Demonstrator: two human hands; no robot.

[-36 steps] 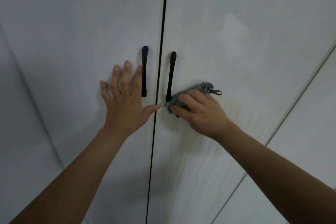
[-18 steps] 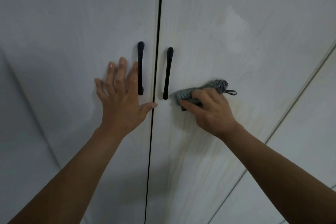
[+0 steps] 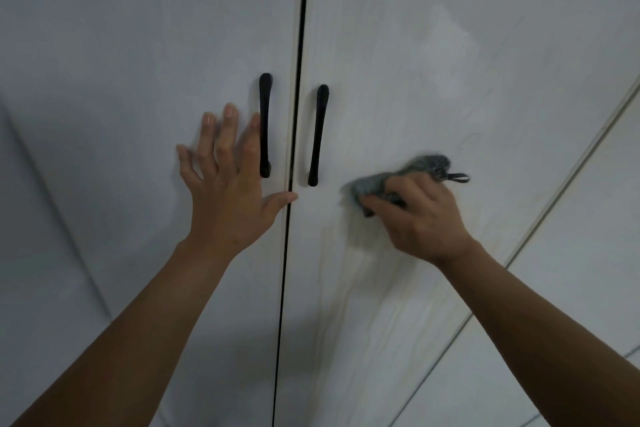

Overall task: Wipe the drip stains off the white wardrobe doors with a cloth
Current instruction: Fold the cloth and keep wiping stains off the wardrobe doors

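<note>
Two white wardrobe doors fill the view, split by a dark vertical gap. My left hand [image 3: 228,191] lies flat with spread fingers on the left door [image 3: 121,80], beside its black handle [image 3: 265,125]. My right hand [image 3: 419,215] grips a bunched grey cloth [image 3: 391,177] with a small loop and presses it on the right door [image 3: 433,45], to the right of that door's black handle [image 3: 318,135]. Faint yellowish drip streaks [image 3: 349,291] run down the right door below the cloth.
Another white panel [image 3: 588,253] adjoins the right door along a slanting seam at the right. A further white panel [image 3: 31,218] stands at the left edge.
My right hand has slid the cloth to the right, away from the right handle. My left hand has stayed flat on the left door.
</note>
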